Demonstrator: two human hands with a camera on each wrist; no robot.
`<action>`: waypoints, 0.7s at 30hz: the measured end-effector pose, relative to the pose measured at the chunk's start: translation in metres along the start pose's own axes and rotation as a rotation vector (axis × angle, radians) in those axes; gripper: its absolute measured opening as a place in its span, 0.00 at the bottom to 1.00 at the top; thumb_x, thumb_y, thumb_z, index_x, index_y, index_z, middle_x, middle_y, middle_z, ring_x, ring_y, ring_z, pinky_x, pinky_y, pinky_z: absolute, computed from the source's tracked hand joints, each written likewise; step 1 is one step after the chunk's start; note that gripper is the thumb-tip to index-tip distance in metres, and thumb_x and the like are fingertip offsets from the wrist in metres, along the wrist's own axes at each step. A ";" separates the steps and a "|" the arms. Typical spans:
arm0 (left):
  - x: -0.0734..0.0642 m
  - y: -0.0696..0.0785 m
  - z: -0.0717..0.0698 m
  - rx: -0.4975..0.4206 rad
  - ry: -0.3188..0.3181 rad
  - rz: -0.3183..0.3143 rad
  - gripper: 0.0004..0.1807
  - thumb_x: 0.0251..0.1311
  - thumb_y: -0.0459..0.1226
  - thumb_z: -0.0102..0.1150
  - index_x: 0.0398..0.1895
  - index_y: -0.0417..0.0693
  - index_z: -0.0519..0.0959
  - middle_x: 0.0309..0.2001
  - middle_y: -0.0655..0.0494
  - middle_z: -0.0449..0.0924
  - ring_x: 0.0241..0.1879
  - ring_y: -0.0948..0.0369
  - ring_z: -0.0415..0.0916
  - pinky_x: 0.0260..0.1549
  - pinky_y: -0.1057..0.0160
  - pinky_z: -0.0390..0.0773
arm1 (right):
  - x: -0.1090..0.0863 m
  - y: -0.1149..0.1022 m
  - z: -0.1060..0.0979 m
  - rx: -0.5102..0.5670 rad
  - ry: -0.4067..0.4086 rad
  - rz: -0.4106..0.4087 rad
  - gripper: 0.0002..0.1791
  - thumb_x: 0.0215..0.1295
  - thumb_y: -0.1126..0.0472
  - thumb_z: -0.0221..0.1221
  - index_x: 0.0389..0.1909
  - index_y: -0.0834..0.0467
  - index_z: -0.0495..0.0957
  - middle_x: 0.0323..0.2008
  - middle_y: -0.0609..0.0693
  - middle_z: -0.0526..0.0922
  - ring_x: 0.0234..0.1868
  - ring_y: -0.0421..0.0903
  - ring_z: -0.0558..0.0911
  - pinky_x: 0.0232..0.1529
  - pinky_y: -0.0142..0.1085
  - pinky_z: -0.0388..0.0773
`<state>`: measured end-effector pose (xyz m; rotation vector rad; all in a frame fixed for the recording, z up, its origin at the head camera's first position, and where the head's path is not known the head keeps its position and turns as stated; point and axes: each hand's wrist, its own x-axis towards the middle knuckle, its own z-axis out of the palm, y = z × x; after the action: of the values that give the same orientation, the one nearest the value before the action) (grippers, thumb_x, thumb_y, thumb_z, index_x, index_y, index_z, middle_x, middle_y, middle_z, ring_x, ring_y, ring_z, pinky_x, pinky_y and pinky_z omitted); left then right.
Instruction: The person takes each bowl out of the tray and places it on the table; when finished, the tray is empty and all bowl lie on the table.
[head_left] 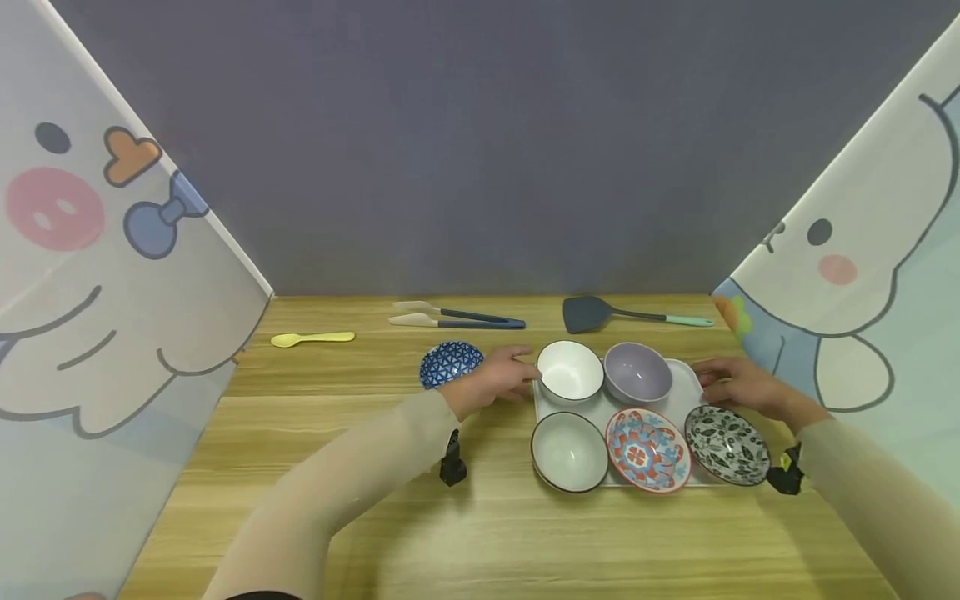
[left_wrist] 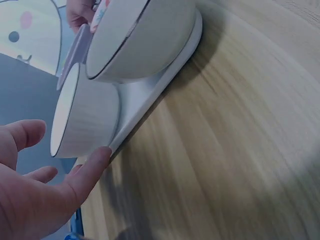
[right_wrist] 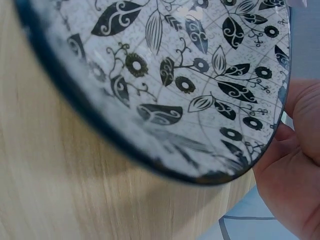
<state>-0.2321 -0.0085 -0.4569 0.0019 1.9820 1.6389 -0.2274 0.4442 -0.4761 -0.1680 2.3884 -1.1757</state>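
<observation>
A white rectangular tray (head_left: pixel 678 383) lies on the wooden table, loaded with several bowls. At its back stand a white bowl (head_left: pixel 570 372) and a purple bowl (head_left: pixel 638 372). In front are a pale dark-rimmed bowl (head_left: pixel 570 452), a red-and-blue patterned bowl (head_left: pixel 648 450) and a black-and-white leaf-patterned bowl (head_left: pixel 727 445). My left hand (head_left: pixel 506 374) is at the tray's left end; in the left wrist view an outstretched fingertip (left_wrist: pixel 102 154) touches the tray edge, the thumb raised apart. My right hand (head_left: pixel 738 386) reaches the tray's right end with loosely bent fingers, partly hidden behind the leaf-patterned bowl in the right wrist view.
A blue patterned dish (head_left: pixel 450 363) sits left of my left hand. Along the back lie a yellow spoon (head_left: pixel 311 338), tongs (head_left: pixel 461 317) and a dark spatula (head_left: pixel 588 315) with a mint handle. A grey wall (head_left: pixel 487 150) closes the back; printed panels flank both sides.
</observation>
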 end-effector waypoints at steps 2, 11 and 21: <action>0.003 -0.003 0.003 -0.004 -0.012 -0.008 0.41 0.64 0.34 0.65 0.79 0.45 0.61 0.66 0.34 0.74 0.54 0.41 0.83 0.53 0.44 0.85 | 0.000 0.000 0.001 -0.015 0.008 -0.006 0.36 0.67 0.68 0.63 0.71 0.78 0.60 0.56 0.75 0.74 0.46 0.47 0.84 0.46 0.37 0.88; 0.008 -0.006 0.007 0.010 -0.028 0.002 0.42 0.64 0.33 0.65 0.80 0.46 0.59 0.70 0.33 0.69 0.52 0.42 0.84 0.54 0.44 0.85 | 0.000 0.000 0.003 -0.092 0.048 -0.041 0.34 0.66 0.70 0.63 0.69 0.77 0.63 0.50 0.70 0.78 0.44 0.50 0.82 0.40 0.36 0.87; 0.016 -0.008 0.013 0.038 0.001 0.025 0.41 0.61 0.33 0.68 0.78 0.42 0.64 0.51 0.40 0.82 0.47 0.46 0.84 0.52 0.45 0.86 | 0.002 0.003 0.006 -0.118 0.066 -0.043 0.33 0.64 0.71 0.64 0.68 0.76 0.65 0.48 0.69 0.80 0.44 0.49 0.82 0.39 0.36 0.87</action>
<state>-0.2373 0.0068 -0.4719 0.0402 2.0210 1.6170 -0.2260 0.4413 -0.4815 -0.2234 2.5255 -1.0753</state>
